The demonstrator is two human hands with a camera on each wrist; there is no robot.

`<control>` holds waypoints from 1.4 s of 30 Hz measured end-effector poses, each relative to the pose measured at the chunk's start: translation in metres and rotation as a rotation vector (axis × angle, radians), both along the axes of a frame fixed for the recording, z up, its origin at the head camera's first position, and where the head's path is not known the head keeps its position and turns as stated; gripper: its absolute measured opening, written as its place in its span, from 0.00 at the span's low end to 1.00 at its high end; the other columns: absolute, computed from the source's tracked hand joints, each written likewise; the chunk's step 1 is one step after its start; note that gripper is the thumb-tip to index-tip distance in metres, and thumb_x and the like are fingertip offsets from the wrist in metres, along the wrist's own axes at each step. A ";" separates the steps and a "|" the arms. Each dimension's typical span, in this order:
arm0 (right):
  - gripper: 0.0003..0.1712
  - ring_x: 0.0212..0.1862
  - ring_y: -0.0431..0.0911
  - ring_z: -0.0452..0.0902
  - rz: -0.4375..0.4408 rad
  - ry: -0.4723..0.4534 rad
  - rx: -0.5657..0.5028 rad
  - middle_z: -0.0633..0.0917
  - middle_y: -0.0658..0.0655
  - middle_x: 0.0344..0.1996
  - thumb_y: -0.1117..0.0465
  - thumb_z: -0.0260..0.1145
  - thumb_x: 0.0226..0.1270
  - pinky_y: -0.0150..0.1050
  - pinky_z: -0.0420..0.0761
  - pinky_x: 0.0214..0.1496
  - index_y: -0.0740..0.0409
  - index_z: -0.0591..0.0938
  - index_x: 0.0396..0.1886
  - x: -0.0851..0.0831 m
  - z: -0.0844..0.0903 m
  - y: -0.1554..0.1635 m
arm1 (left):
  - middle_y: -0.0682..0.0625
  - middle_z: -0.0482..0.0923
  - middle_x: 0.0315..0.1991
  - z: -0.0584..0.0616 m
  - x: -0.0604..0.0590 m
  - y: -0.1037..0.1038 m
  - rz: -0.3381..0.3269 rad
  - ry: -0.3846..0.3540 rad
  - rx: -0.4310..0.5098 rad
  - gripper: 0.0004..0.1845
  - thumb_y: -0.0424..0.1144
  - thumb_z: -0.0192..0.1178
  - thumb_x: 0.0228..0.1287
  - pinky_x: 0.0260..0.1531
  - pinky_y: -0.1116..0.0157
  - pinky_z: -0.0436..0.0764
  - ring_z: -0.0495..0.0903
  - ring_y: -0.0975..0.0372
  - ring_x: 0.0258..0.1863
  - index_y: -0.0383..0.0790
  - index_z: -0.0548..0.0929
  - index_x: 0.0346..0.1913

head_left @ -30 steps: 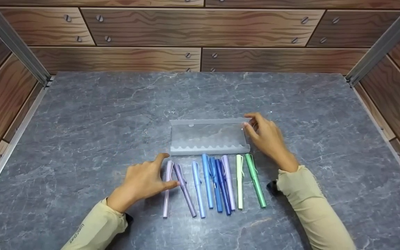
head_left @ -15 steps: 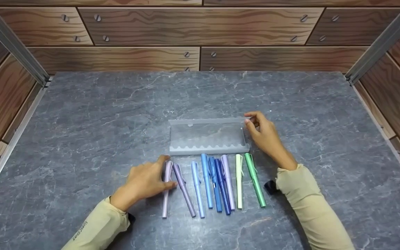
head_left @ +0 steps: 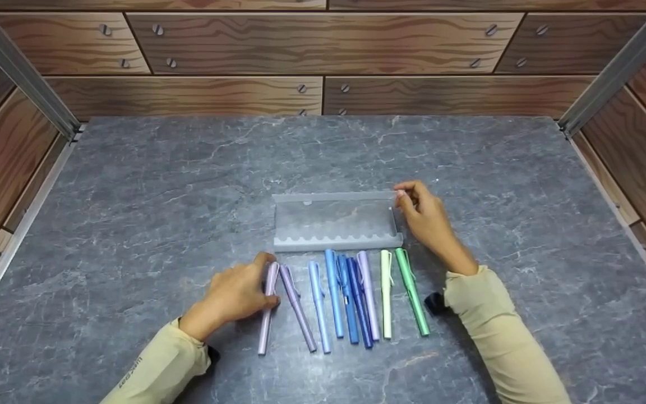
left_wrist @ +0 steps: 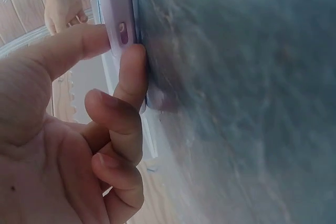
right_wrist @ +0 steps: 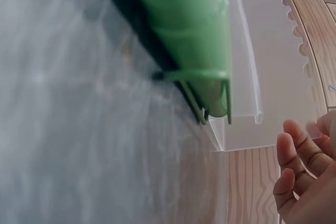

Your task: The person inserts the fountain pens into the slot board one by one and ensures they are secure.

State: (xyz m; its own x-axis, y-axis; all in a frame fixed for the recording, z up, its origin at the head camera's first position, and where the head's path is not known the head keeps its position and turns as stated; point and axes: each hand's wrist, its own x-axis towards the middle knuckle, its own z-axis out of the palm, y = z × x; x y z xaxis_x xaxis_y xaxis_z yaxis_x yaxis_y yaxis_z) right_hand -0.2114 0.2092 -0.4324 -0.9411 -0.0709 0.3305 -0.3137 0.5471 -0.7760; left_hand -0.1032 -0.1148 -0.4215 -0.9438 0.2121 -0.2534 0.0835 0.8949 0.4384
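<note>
My left hand [head_left: 236,293] pinches a light purple pen [head_left: 264,331] between thumb and index finger, at the left end of a row of pens. In the left wrist view the thumb and index finger lie on either side of this pen [left_wrist: 119,3], the other fingers curled beneath. A translucent plastic pen tray [head_left: 328,216] with a scalloped front edge lies beyond the row. My right hand [head_left: 428,220] holds the tray's back right corner with thumb and index finger. In the right wrist view its fingertips [right_wrist: 296,132] are at the tray's far edge.
A darker purple pen [head_left: 299,308] slants beside the held one. Further right lie several blue pens [head_left: 334,294], another purple pen [head_left: 369,297], a pale green pen [head_left: 387,297] and a green pen [head_left: 413,293]. Wood-patterned walls [head_left: 323,45] enclose the grey marbled table [head_left: 188,168].
My left thumb and index finger have closed onto the light purple pen, and its lower end has shifted slightly left. My right hand stays at the tray corner; the tray has hardly moved.
</note>
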 end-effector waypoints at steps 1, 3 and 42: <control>0.10 0.26 0.32 0.69 0.000 -0.003 -0.003 0.83 0.61 0.27 0.66 0.55 0.72 0.24 0.69 0.30 0.67 0.79 0.45 0.000 0.000 0.000 | 0.49 0.76 0.25 0.000 0.000 0.000 0.002 -0.004 0.004 0.36 0.46 0.74 0.43 0.21 0.61 0.68 0.72 0.57 0.22 0.48 0.72 0.59; 0.10 0.26 0.32 0.69 -0.002 -0.006 -0.010 0.82 0.61 0.27 0.66 0.55 0.72 0.24 0.69 0.30 0.67 0.79 0.45 0.000 0.000 0.000 | 0.50 0.75 0.24 0.000 0.000 0.000 0.007 -0.016 0.013 0.37 0.45 0.74 0.43 0.21 0.62 0.68 0.72 0.57 0.22 0.48 0.71 0.59; 0.09 0.28 0.39 0.76 -0.064 0.035 0.086 0.85 0.62 0.26 0.66 0.56 0.71 0.25 0.69 0.30 0.67 0.80 0.41 -0.001 0.001 -0.002 | 0.60 0.80 0.22 0.028 -0.011 -0.004 0.079 0.200 0.299 0.38 0.38 0.69 0.48 0.21 0.65 0.72 0.74 0.66 0.17 0.52 0.66 0.64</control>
